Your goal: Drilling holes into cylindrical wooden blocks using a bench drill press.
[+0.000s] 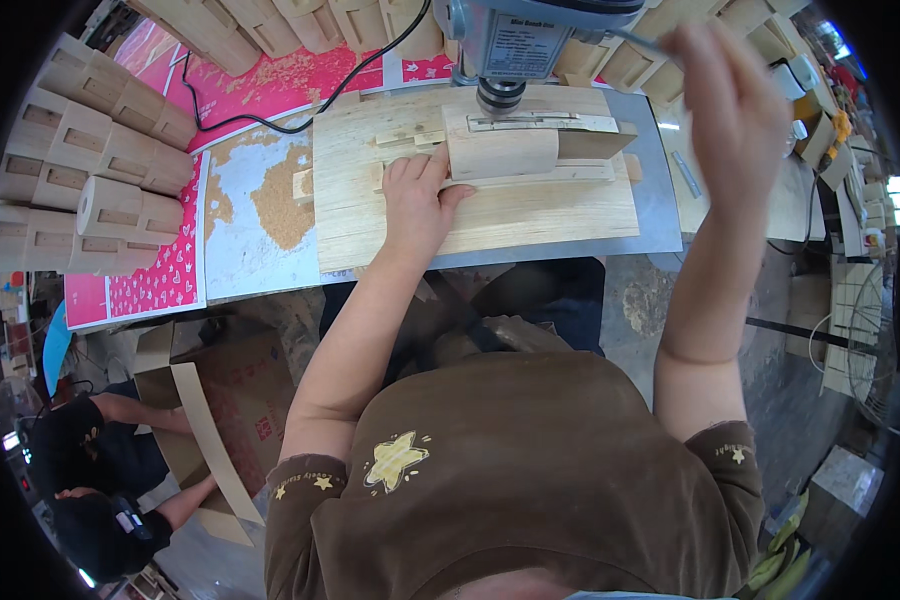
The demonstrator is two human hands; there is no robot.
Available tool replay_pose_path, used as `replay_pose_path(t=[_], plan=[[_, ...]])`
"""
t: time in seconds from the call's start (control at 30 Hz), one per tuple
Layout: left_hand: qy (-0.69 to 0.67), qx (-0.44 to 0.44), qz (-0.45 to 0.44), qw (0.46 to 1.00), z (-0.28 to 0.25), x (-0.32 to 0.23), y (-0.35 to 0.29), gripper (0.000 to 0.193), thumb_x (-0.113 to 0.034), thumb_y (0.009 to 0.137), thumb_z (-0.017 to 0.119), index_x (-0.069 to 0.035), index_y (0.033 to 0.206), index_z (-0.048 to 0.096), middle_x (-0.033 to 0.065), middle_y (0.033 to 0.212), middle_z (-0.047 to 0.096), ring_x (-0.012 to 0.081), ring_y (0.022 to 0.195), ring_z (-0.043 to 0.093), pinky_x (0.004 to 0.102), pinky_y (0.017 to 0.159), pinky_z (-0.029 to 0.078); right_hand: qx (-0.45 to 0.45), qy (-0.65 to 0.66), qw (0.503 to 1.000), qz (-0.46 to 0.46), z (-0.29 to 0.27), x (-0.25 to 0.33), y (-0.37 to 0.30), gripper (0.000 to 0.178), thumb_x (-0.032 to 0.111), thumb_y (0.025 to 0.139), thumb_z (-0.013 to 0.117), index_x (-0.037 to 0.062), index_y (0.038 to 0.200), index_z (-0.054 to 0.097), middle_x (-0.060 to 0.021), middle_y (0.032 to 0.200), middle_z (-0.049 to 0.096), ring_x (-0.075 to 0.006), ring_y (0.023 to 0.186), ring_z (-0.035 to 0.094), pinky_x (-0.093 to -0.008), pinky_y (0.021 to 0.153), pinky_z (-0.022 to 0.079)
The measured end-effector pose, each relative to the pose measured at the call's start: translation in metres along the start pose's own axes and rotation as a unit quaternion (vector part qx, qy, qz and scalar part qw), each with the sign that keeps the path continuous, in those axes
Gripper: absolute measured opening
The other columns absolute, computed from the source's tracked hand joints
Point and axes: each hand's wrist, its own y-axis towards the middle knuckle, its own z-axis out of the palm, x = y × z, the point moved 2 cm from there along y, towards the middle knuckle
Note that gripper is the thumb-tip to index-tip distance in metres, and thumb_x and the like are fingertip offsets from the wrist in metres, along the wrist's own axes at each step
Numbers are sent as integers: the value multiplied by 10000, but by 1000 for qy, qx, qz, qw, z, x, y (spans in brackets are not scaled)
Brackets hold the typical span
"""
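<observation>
A pale wooden block (503, 153) with a rounded face sits in a jig of wooden strips (580, 174) on a wooden board (490, 222). My left hand (417, 203) holds the block's left end, the index finger against that end and the thumb by its lower front edge. Directly above the block is the chuck (500, 97) of a blue-grey bench drill press (515, 45); a bit cannot be made out. My right hand (735, 115), smeared by motion, is raised at the right, closed around the outer end of the press's metal lever (635, 40).
Stacked wooden pieces with rectangular recesses (130, 210) stand at the left, more along the back. Sawdust (285, 200) covers part of the table's left side. A black cable (270, 124) crosses behind the board. At lower left, another person (100, 490) reaches into a cardboard box (235, 400).
</observation>
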Motion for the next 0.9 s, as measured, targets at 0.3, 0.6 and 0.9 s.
replay_pose_path(t=[0.3, 0.6, 0.9], plan=[[1, 0, 13, 1000, 3, -5, 4, 578, -229, 626, 755, -37, 1142, 582, 42, 782, 557, 250, 809, 506, 386, 801, 357, -124, 59, 989, -55, 71, -37, -98, 55, 24, 794, 598, 37, 829, 637, -29, 621, 548, -206, 591, 531, -329, 690, 391], [-25, 53, -58, 997, -5, 1, 4, 578, -258, 609, 784, -77, 1129, 608, 23, 796, 576, 228, 799, 531, 375, 818, 356, -74, -34, 996, 34, 10, -33, 22, 179, 173, 898, 540, 10, 905, 612, -105, 668, 540, -210, 565, 512, -323, 557, 397], [-118, 47, -108, 986, -3, 11, 7, 475, -269, 586, 799, -71, 996, 663, 12, 824, 592, 183, 800, 569, 369, 883, 329, 11, 34, 986, 162, 49, -53, 8, 244, 237, 919, 508, 22, 1019, 566, -128, 787, 591, -290, 708, 567, -356, 645, 431]])
